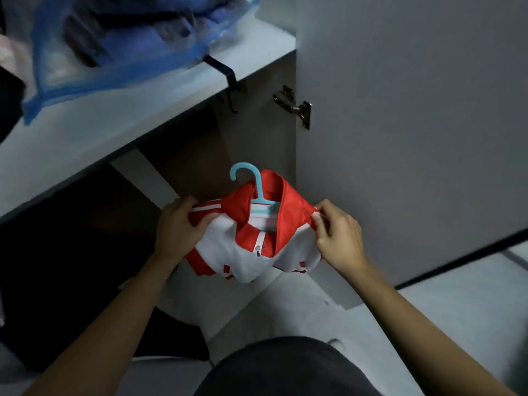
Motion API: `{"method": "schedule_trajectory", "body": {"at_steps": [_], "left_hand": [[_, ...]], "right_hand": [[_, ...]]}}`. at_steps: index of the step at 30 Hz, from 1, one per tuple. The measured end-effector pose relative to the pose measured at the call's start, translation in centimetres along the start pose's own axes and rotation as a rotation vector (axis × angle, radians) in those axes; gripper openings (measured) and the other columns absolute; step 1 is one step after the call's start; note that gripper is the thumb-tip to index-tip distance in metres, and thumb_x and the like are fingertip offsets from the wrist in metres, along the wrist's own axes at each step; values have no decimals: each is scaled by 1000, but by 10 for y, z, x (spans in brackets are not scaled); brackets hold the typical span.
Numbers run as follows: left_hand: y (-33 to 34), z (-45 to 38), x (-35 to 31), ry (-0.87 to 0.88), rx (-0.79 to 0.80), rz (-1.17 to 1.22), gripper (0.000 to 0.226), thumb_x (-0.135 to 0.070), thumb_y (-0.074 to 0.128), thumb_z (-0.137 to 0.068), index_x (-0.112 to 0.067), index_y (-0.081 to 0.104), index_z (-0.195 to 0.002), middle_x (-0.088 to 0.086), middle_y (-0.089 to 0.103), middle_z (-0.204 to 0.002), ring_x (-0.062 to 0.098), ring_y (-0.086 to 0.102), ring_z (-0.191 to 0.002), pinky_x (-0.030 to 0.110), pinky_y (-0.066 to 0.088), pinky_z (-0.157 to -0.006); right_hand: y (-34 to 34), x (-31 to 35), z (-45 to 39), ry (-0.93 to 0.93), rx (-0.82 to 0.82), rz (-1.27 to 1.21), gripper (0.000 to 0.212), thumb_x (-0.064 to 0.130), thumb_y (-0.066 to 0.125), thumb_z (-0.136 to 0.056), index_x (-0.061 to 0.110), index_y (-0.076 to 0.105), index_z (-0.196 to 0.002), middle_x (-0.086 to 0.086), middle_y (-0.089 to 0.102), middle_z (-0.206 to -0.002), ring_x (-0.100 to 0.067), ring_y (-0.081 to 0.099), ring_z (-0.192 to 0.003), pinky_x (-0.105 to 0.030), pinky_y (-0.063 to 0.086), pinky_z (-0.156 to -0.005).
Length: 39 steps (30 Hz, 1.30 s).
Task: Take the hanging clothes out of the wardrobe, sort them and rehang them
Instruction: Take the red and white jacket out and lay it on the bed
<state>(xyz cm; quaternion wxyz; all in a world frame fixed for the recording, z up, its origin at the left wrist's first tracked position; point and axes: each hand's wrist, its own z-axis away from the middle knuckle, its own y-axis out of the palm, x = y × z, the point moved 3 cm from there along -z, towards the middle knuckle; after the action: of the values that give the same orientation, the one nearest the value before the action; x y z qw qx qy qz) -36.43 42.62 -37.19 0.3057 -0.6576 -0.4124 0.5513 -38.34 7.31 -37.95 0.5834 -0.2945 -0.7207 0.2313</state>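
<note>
One small red-and-white zip jacket [251,247] on a light blue plastic hanger [258,192]: we are gripping its shoulders, left hand [178,224] and right hand [335,232] each clutching fabric.

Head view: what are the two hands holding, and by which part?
Both hold the red and white jacket, on its blue hanger. The left hand grips one shoulder, the right hand pinches the other.
</note>
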Motion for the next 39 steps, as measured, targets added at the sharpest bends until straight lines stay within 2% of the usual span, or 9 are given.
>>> {"method": "schedule_trajectory", "body": {"at_steps": [2,6,8,11,16,20,26,30,39], "left_hand": [[30,7,-14,78,106,-2,49,-71,62,-86,-25,64,-105,-3,70,-106,21,67,-101,47,58,-89],[58,17,-49,290,254,23,31,-51,75,-88,-26,57,-83,-10,59,-82,16,61,-81,40,55,-71],[73,26,-68,413,326,87,31,-47,76,-88,-23,58,-80,-10,57,-79,13,60,-77,36,54,-68],[101,44,-95,602,453,175,37,-56,68,-87,-19,63,-87,-6,62,-83,14,62,-78,35,56,-70],[129,98,-190,925,463,255,42,-50,71,-90,-15,54,-74,-5,49,-72,18,49,-64,36,45,-55],[149,151,-279,1142,533,367,38,-41,76,-90,-15,56,-72,-8,49,-70,15,47,-64,33,44,-55],[198,242,-416,1427,683,413,42,-55,67,-91,-18,55,-74,-8,50,-71,14,49,-65,36,46,-55],[219,322,-506,1579,743,451,43,-58,67,-88,-19,56,-75,-10,48,-73,12,46,-69,32,43,-58],[272,505,-641,1815,1074,500,27,-55,65,-89,-29,55,-85,-17,50,-79,9,50,-75,34,46,-63]], "right_hand": [[-13,-24,36,45,-61,6,7,21,55,-99,20,57,-92,5,65,-82,-25,62,-78,-36,44,-66],[-34,-40,104,154,-168,54,9,23,54,-99,20,59,-91,7,63,-81,-21,60,-76,-40,48,-66],[-44,-46,140,239,-213,80,8,23,55,-99,21,59,-93,9,63,-80,-20,58,-75,-41,47,-65],[-62,-53,203,389,-305,123,6,25,54,-100,25,59,-97,9,65,-85,-22,60,-77,-42,48,-67],[-106,-51,333,635,-564,152,11,19,58,-102,25,59,-93,12,63,-79,-18,59,-72,-45,50,-65],[-137,-44,427,784,-789,141,16,20,56,-104,29,55,-91,12,61,-79,-15,60,-73,-44,49,-66],[-172,-40,547,982,-1069,205,11,31,53,-100,30,56,-89,17,60,-75,-12,59,-70,-40,47,-65],[-195,-46,622,1094,-1203,190,17,30,52,-102,22,61,-90,8,65,-77,-18,61,-73,-49,50,-69],[-238,-54,761,1366,-1426,274,10,24,55,-102,26,59,-94,11,67,-80,-15,65,-76,-46,51,-70]]}}
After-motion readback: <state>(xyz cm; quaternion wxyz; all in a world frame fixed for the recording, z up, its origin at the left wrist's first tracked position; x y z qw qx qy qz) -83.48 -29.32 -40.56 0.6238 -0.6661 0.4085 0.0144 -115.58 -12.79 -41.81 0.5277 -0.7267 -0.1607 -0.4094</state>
